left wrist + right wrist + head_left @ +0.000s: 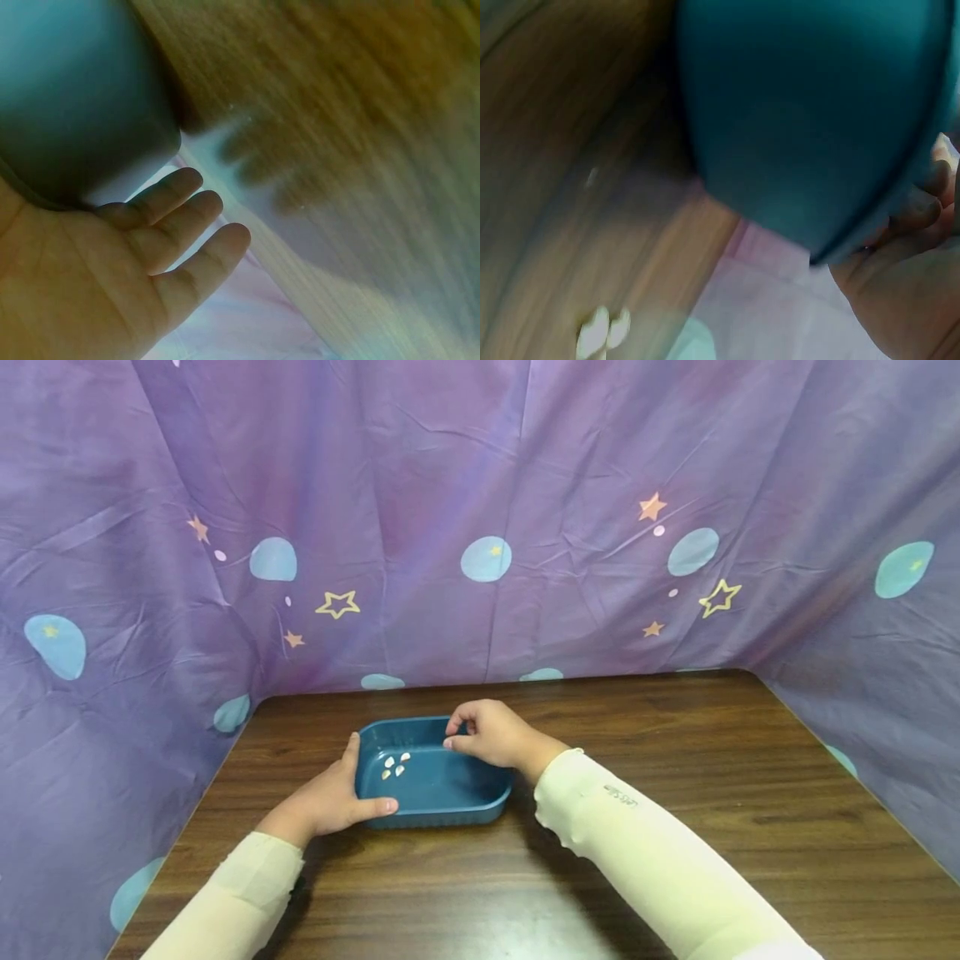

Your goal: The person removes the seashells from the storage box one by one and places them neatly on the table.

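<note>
A blue-green rectangular tray [442, 818] stands on the table. Several small white garlic cloves [388, 762] with brownish ends lie inside it, towards its left. My left hand [330, 797] holds the tray's left end steady, the thumb over the near rim; in the left wrist view, the other fingers [199, 262] reach out straight below its wall. Over the far right part of the tray is my right hand [491, 735], its thumb and index finger bent into a pinch. A pale clove [945, 150] shows at its fingers in the right wrist view, partly hidden.
Two more pale cloves [592, 334] lie on the wooden table in the right wrist view, out of sight in the head view. Purple cloth [420, 527] with stars hangs behind the table [675, 743] and along both sides.
</note>
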### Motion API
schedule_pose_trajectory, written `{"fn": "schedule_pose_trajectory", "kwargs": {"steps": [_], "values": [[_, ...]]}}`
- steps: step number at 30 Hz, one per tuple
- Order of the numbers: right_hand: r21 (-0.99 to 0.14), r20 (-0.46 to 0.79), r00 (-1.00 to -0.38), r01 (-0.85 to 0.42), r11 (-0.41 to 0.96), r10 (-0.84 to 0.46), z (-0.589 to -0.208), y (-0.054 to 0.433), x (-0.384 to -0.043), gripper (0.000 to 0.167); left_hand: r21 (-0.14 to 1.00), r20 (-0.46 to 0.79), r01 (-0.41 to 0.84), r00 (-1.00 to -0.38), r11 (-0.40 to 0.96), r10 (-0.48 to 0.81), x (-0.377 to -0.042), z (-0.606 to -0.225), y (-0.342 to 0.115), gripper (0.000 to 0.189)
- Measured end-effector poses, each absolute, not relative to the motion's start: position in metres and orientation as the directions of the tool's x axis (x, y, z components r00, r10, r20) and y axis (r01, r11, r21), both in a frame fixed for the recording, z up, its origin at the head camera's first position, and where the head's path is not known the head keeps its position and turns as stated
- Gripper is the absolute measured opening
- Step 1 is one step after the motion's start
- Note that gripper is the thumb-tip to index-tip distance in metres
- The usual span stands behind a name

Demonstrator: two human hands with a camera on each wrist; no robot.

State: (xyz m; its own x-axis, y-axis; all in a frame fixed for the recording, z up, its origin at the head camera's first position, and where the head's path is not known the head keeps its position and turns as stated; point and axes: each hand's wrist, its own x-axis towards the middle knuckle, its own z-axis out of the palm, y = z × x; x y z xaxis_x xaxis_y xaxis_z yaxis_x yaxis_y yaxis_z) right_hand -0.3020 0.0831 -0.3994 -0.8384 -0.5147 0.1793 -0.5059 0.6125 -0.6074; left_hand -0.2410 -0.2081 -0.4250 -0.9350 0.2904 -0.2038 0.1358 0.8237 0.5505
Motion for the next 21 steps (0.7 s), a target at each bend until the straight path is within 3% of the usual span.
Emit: {"fn": "schedule_pose_trajectory", "kwargs": {"steps": [21], "values": [[-0.643, 0.075, -0.85, -0.441, 0.626, -0.522, -0.418, 0.017, -0.305, 0.013, 0.541, -0.216, 0.132, -0.933, 0.831, 0.289, -0.241, -0.424, -0.208, 0.139]]}}
